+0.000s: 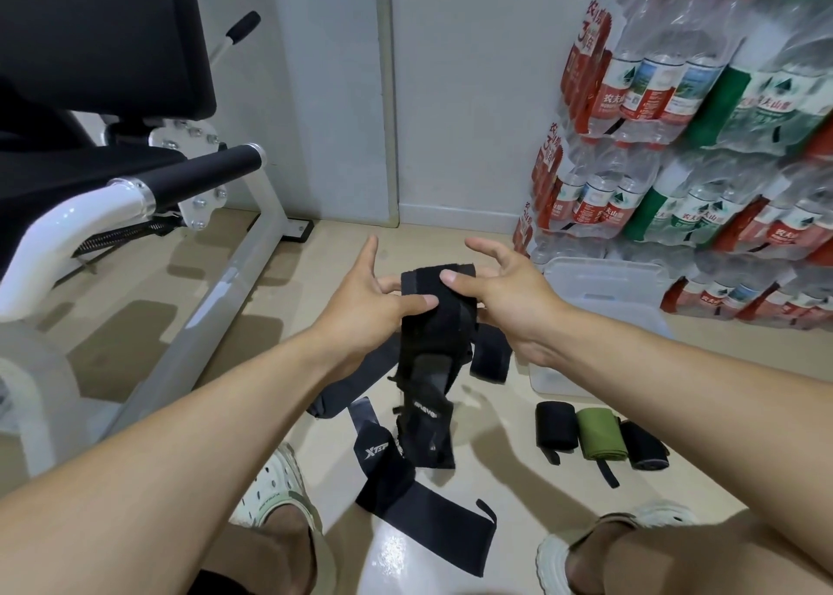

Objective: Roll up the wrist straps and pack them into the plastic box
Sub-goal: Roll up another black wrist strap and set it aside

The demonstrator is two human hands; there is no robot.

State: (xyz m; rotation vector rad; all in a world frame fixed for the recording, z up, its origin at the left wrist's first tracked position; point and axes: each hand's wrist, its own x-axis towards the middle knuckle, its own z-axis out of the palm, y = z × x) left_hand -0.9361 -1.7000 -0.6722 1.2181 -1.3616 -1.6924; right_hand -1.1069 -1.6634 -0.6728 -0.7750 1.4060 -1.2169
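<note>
A black wrist strap (pixel 435 324) hangs above the floor, its top end partly rolled, its tail dangling down. My left hand (pixel 367 297) pinches the top from the left with the thumb lying across it. My right hand (pixel 505 290) pinches it from the right, thumb on the roll, fingers spread. Below them lie several loose black straps (pixel 405 491) on the tiles. Three rolled straps, black (pixel 555 425), green (pixel 600 433) and black (pixel 642 446), sit in a row at the right. The clear plastic box (pixel 631 297) stands just beyond my right hand.
A white and black exercise bench (pixel 135 189) fills the left side. Stacked packs of water bottles (pixel 703 121) line the right wall. My feet in pale sandals (pixel 279 486) rest on the floor at the bottom.
</note>
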